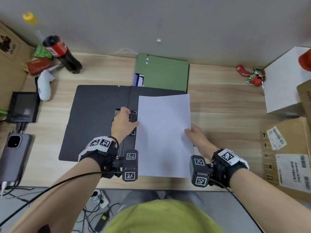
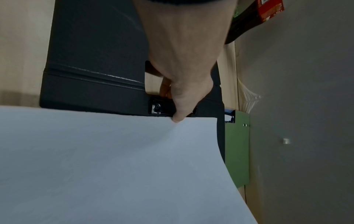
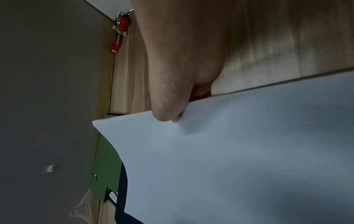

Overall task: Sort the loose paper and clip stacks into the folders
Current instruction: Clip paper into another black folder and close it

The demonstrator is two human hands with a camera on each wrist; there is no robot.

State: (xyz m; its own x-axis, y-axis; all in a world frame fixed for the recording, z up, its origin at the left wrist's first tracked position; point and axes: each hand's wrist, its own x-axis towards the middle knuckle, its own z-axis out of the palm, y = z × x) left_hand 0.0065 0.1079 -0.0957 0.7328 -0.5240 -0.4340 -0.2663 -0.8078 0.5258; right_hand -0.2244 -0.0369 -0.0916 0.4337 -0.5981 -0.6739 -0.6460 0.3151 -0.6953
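Observation:
A black folder (image 1: 94,115) lies open on the wooden table, its metal clip (image 1: 133,116) beside the spine. Over its right half a stack of white paper (image 1: 164,135) hangs slightly curved. My left hand (image 1: 130,117) curls its fingers at the clip (image 2: 162,107), and its thumb tip touches the paper's left edge (image 2: 178,119). My right hand (image 1: 191,131) pinches the paper's right edge, thumb (image 3: 168,115) on top and fingers hidden beneath. A shut green folder (image 1: 165,73) lies behind the black one, against the wall.
A cola bottle (image 1: 62,54) and snack packets stand at the back left, a phone (image 1: 14,152) and a black device (image 1: 23,106) at the left edge. Keys on a red strap (image 1: 252,76), a white box (image 1: 284,84) and a cardboard box (image 1: 289,157) crowd the right.

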